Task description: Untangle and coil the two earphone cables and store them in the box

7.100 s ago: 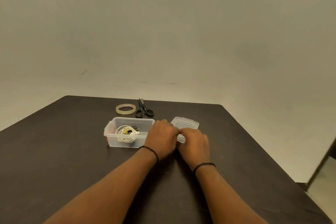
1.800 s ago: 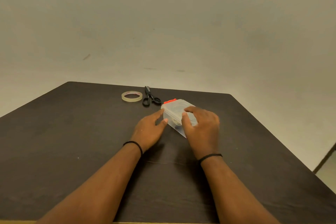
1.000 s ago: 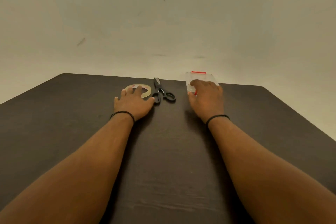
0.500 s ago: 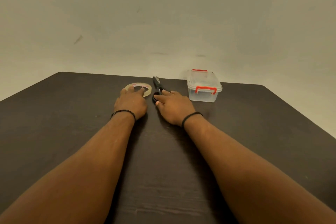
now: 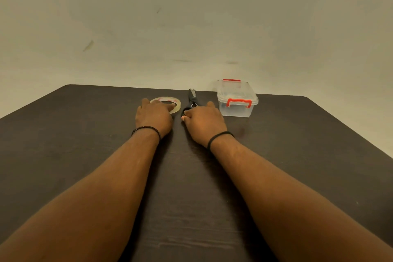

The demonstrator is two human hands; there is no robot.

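A dark desk (image 5: 63, 155) is stretching out under a plain pale wall. At the left our left hand (image 5: 154, 116) is lying over the tape roll (image 5: 170, 102), fingers curling onto its near rim. Just right, our right hand (image 5: 204, 122) is curling round the handles of the black scissors (image 5: 192, 98). Furthest right, the clear box (image 5: 237, 100) is sitting closed, red latches down, apart from both hands.
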